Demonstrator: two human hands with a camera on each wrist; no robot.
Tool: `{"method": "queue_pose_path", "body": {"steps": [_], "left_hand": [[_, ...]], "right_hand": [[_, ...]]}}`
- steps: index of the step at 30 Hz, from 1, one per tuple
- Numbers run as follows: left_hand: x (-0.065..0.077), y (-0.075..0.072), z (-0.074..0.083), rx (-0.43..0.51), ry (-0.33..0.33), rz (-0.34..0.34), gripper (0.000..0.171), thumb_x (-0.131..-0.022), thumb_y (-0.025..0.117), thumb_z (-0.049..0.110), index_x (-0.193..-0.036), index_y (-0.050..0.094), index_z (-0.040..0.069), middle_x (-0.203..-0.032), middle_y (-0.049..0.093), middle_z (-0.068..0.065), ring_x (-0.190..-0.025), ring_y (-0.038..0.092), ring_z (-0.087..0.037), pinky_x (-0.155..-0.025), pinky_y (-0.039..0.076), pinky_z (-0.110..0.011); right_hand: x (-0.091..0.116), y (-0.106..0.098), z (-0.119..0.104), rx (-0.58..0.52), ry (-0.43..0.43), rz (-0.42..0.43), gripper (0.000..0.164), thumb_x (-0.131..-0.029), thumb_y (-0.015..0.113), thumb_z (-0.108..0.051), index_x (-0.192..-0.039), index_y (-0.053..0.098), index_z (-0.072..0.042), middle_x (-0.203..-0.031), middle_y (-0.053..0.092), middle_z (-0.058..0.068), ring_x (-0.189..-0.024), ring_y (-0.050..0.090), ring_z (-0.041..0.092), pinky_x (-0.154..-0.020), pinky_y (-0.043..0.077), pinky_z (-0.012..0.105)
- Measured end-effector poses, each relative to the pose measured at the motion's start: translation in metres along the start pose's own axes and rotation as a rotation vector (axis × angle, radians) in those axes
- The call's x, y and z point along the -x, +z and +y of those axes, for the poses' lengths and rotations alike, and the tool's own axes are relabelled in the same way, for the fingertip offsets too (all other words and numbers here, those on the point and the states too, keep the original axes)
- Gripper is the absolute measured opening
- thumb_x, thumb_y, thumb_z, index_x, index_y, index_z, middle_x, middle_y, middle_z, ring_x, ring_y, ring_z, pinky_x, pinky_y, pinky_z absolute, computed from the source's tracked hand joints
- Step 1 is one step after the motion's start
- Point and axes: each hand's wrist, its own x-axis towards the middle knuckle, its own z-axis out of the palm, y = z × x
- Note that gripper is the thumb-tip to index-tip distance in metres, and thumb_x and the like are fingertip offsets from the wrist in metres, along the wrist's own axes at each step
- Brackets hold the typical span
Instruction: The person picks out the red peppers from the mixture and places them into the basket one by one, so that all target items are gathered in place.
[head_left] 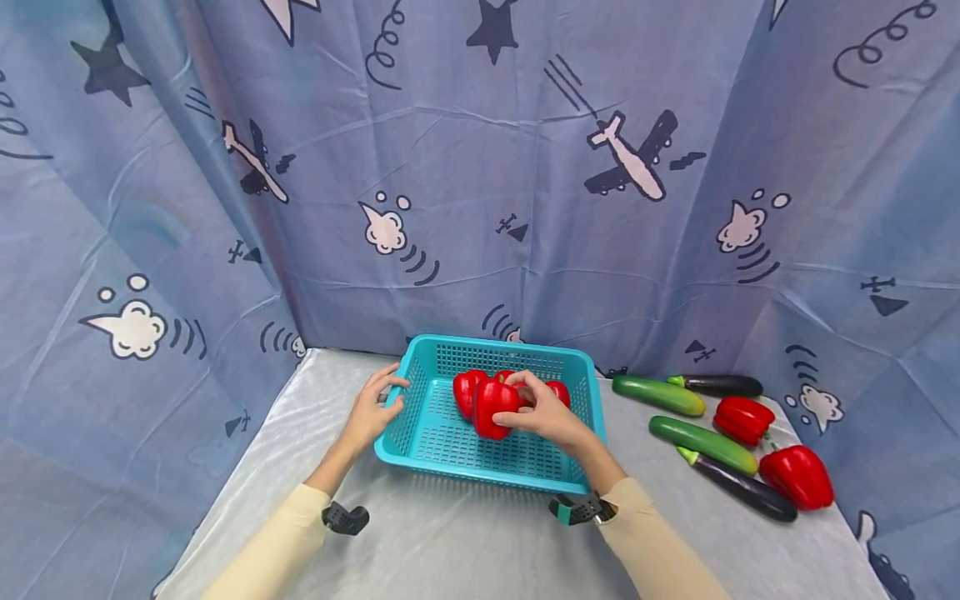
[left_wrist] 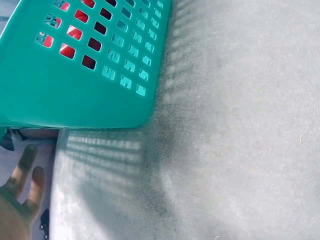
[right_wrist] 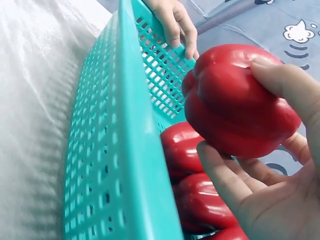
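Note:
My right hand (head_left: 543, 410) grips a red bell pepper (head_left: 493, 410), thumb on one side and fingers on the other. The pepper is held up over the turquoise plastic basket (head_left: 487, 477), level with its rim in the right wrist view. More red bell peppers (right_wrist: 202, 197) lie inside, partly covered by the hand and the held pepper. At the basket's left end is my left hand (head_left: 372, 406), its thumb and forefinger reaching over the rim. Two other fingers (left_wrist: 36, 187) of it extend loosely outside the basket in the left wrist view.
Right of the basket lie two green zucchini (head_left: 703, 443), two dark eggplants (head_left: 742, 485) and two red bell peppers (head_left: 797, 477). A pale cloth (head_left: 450, 542) covers the table. Blue printed curtains (head_left: 465, 167) hang behind it and at both sides.

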Motion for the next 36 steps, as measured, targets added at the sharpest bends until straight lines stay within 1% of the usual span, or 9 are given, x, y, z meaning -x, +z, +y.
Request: {"method": "queue_pose_path", "body": {"steps": [6,9,12,15,18,22,28,33,36], "left_hand": [[-0.002,-0.001,0.002,-0.011,0.044,-0.011,0.025,-0.091,0.065,-0.008,-0.116,0.069,-0.005,-0.153,0.043,-0.019,-0.127,0.052,-0.04,-0.094,0.048,-0.058],[-0.002,-0.001,0.001,-0.004,0.065,-0.021,0.025,-0.091,0.065,-0.009,-0.115,0.069,-0.006,-0.153,0.043,-0.02,-0.131,0.048,-0.041,-0.096,0.047,-0.059],[-0.002,-0.001,-0.001,0.015,0.062,-0.022,0.023,-0.09,0.065,-0.01,-0.113,0.07,-0.005,-0.153,0.043,-0.02,-0.137,0.043,-0.04,-0.098,0.045,-0.06],[-0.001,0.0,-0.002,0.038,0.051,-0.008,0.022,-0.091,0.065,-0.01,-0.111,0.07,-0.005,-0.153,0.043,-0.018,-0.138,0.042,-0.04,-0.099,0.044,-0.06],[0.0,0.001,-0.001,0.064,0.059,0.011,0.02,-0.091,0.064,-0.012,-0.109,0.07,-0.007,-0.152,0.043,-0.022,-0.137,0.042,-0.044,-0.097,0.044,-0.063],[0.004,0.0,0.013,0.086,0.083,0.024,0.02,-0.089,0.062,-0.017,-0.106,0.069,-0.008,-0.15,0.042,-0.03,-0.134,0.041,-0.051,-0.094,0.042,-0.068],[0.01,-0.008,0.04,0.087,0.072,-0.002,0.018,-0.09,0.061,-0.015,-0.104,0.069,-0.008,-0.149,0.041,-0.033,-0.134,0.04,-0.053,-0.096,0.043,-0.066],[0.012,-0.008,0.045,0.088,0.064,-0.006,0.017,-0.09,0.061,-0.015,-0.105,0.068,-0.01,-0.148,0.041,-0.034,-0.134,0.039,-0.054,-0.096,0.042,-0.067],[0.012,-0.008,0.044,0.082,0.069,0.003,0.017,-0.09,0.061,-0.015,-0.105,0.068,-0.01,-0.148,0.042,-0.033,-0.134,0.04,-0.054,-0.095,0.042,-0.067]], "right_hand": [[-0.003,0.007,-0.001,0.037,0.036,-0.001,0.061,-0.081,0.087,-0.015,-0.13,0.05,-0.011,-0.131,0.053,0.018,-0.122,0.051,0.04,-0.087,0.053,0.058],[-0.005,0.011,0.0,0.068,0.028,0.002,0.06,-0.081,0.087,-0.016,-0.129,0.052,-0.01,-0.129,0.054,0.017,-0.12,0.051,0.04,-0.086,0.054,0.058],[-0.008,0.015,0.001,0.078,0.015,-0.011,0.059,-0.081,0.087,-0.016,-0.129,0.053,-0.009,-0.129,0.055,0.016,-0.12,0.052,0.039,-0.085,0.055,0.057],[-0.011,0.02,0.002,0.079,-0.004,-0.023,0.058,-0.081,0.087,-0.015,-0.129,0.054,-0.009,-0.13,0.055,0.015,-0.121,0.051,0.04,-0.085,0.055,0.056],[-0.014,0.024,0.002,0.07,-0.019,-0.03,0.057,-0.082,0.086,-0.014,-0.13,0.055,-0.01,-0.132,0.054,0.015,-0.121,0.051,0.042,-0.086,0.054,0.058],[-0.018,0.029,0.004,0.054,-0.041,-0.047,0.055,-0.084,0.084,-0.011,-0.131,0.055,-0.01,-0.134,0.053,0.016,-0.121,0.052,0.045,-0.086,0.054,0.057],[-0.021,0.037,0.008,0.062,-0.055,-0.034,0.054,-0.084,0.084,-0.011,-0.131,0.056,-0.005,-0.132,0.054,0.017,-0.117,0.055,0.041,-0.083,0.057,0.049],[-0.021,0.042,0.011,0.071,-0.008,-0.002,0.051,-0.083,0.086,-0.015,-0.126,0.06,-0.009,-0.127,0.055,0.016,-0.107,0.061,0.043,-0.084,0.056,0.055],[-0.021,0.044,0.012,0.072,-0.011,0.0,0.051,-0.083,0.086,-0.015,-0.127,0.061,-0.009,-0.128,0.056,0.015,-0.11,0.059,0.042,-0.084,0.056,0.052]]}}
